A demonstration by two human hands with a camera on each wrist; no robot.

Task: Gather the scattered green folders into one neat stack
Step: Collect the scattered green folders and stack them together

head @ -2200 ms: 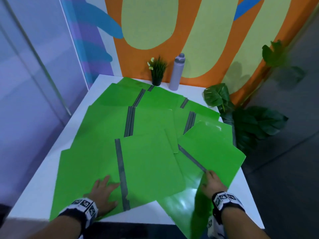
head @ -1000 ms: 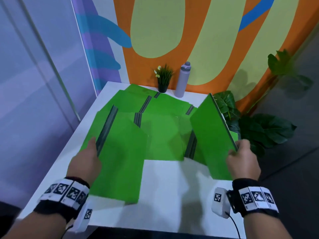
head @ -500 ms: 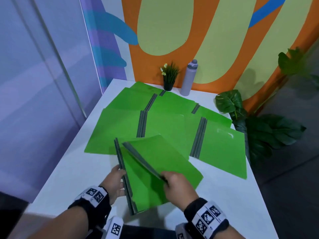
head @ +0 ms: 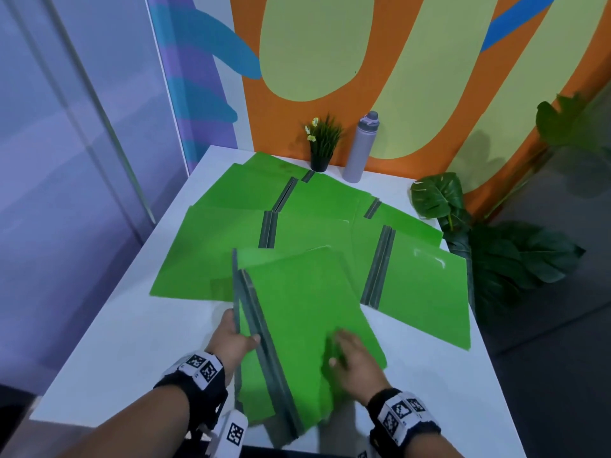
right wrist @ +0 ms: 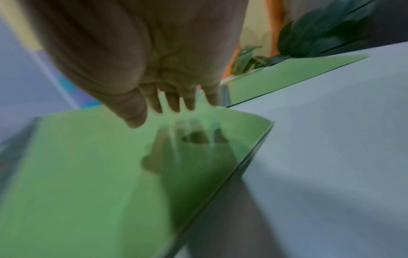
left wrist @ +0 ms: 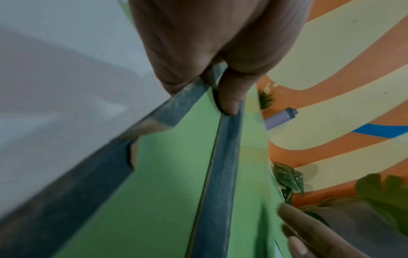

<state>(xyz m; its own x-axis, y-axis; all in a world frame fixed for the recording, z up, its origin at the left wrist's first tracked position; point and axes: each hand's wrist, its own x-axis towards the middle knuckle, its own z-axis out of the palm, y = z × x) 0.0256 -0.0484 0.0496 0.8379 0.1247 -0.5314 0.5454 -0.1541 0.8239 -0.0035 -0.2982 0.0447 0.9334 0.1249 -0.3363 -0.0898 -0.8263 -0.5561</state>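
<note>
Green folders (head: 297,312), two so far, sit at surface's (head: 132,342) near edge; our left hand (head: 231,345) pinches their grey spines, right hand (head: 353,361) flat, fingers spread, on top. Step: squaring. Next: fetch rest (head: 416,292) lying behind.

The table (head: 139,352) is white and rectangular, its far edge against the wall. Green folders (head: 231,259) with grey spines lie open and overlapping across its far and middle area, flat on the top. A small potted plant (head: 322,143) and a grey bottle (head: 360,150) stand upright at the far edge, side by side, just behind the folders.
</note>
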